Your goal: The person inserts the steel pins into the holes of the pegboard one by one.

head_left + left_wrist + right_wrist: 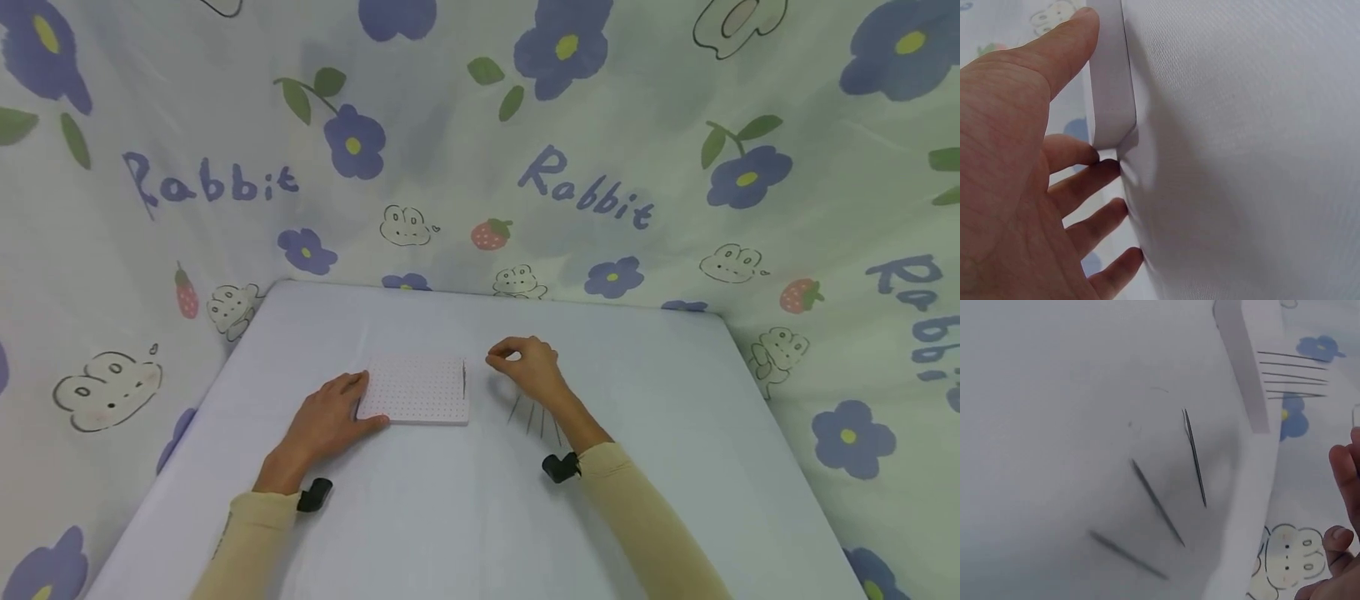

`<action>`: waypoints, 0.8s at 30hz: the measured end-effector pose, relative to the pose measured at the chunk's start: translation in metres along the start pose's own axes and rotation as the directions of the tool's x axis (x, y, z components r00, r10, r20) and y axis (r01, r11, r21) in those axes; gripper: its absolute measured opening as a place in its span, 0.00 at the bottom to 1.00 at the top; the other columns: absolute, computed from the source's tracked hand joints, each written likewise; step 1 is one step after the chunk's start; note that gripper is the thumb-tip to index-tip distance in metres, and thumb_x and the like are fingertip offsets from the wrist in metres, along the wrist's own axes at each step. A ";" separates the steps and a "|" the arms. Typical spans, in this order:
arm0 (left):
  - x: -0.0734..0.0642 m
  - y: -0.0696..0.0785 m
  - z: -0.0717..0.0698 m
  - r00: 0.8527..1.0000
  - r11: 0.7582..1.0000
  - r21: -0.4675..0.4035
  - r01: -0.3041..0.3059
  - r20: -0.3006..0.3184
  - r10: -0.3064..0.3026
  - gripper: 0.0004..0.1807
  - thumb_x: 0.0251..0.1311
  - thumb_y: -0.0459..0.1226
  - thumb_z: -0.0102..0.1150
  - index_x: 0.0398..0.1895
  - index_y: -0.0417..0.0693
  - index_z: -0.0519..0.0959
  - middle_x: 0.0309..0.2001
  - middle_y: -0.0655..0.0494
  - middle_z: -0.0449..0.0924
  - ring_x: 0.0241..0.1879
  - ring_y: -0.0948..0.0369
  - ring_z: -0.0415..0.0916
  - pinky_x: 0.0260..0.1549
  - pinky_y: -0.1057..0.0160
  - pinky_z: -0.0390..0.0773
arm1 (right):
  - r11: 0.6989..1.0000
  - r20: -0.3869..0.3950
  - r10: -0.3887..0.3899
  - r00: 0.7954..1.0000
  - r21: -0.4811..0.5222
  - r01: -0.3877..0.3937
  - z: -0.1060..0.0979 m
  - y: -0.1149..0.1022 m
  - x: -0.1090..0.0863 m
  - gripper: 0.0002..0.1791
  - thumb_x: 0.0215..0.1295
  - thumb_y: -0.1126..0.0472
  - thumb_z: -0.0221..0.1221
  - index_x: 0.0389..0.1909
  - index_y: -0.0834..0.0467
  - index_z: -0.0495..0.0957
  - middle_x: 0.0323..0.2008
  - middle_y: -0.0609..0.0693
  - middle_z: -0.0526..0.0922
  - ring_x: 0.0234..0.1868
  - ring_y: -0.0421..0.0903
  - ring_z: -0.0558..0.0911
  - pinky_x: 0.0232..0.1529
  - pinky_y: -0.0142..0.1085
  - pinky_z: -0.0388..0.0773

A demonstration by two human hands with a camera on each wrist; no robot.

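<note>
A white board point(416, 390) with rows of small holes lies on the white table. My left hand point(328, 419) rests against its left side, thumb at the front edge and fingers by the far left corner. In the left wrist view the thumb touches the board's side point(1112, 75). Several thin needles point(1294, 374) stand in the board near its right edge. My right hand point(531, 367) hovers just right of the board, thumb and index fingertips close together; whether they pinch anything is too small to tell. Below it, loose needles point(1196, 464) lie on the table.
A white cloth covers the table point(420, 508). Behind and at the sides hangs a curtain point(442, 150) printed with flowers, rabbits and strawberries. Black wrist cameras sit at both sleeve cuffs point(600, 458).
</note>
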State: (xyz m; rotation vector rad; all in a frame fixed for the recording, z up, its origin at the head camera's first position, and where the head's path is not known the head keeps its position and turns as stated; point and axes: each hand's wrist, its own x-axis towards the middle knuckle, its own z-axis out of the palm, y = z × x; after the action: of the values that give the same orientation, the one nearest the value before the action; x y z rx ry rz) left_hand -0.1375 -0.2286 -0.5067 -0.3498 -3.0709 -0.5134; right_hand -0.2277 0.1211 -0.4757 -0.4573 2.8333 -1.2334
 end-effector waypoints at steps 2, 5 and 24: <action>0.000 -0.001 0.000 1.000 1.000 -0.002 0.005 0.003 -0.005 0.51 0.60 0.61 0.64 0.73 0.32 0.63 0.71 0.33 0.64 0.69 0.35 0.62 0.63 0.32 0.64 | 1.000 -0.023 0.024 0.999 0.017 -0.024 -0.008 0.003 -0.007 0.11 0.66 0.45 0.66 0.42 0.44 0.88 0.40 0.38 0.88 0.51 0.49 0.83 0.61 0.62 0.64; 0.000 -0.002 0.001 1.000 1.000 -0.008 0.005 0.015 -0.005 0.51 0.60 0.61 0.63 0.74 0.32 0.62 0.71 0.33 0.64 0.69 0.35 0.61 0.63 0.32 0.64 | 0.997 -0.057 0.076 0.996 0.025 -0.074 -0.021 0.009 -0.019 0.12 0.66 0.45 0.65 0.42 0.46 0.88 0.42 0.42 0.88 0.50 0.51 0.83 0.61 0.65 0.61; 0.003 -0.003 0.000 1.000 1.000 -0.004 0.013 0.019 -0.013 0.52 0.59 0.61 0.65 0.74 0.32 0.62 0.71 0.34 0.63 0.70 0.35 0.61 0.62 0.31 0.64 | 0.923 -0.102 0.347 0.932 -0.138 -0.359 -0.038 0.051 -0.095 0.12 0.62 0.46 0.69 0.42 0.47 0.89 0.40 0.46 0.89 0.47 0.52 0.83 0.47 0.59 0.65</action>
State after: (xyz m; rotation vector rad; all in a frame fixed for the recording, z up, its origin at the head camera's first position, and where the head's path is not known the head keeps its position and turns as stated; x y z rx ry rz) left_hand -0.1407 -0.2306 -0.5075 -0.3364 -3.0933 -0.5197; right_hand -0.1548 0.2073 -0.4959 0.1051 2.9091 -0.9863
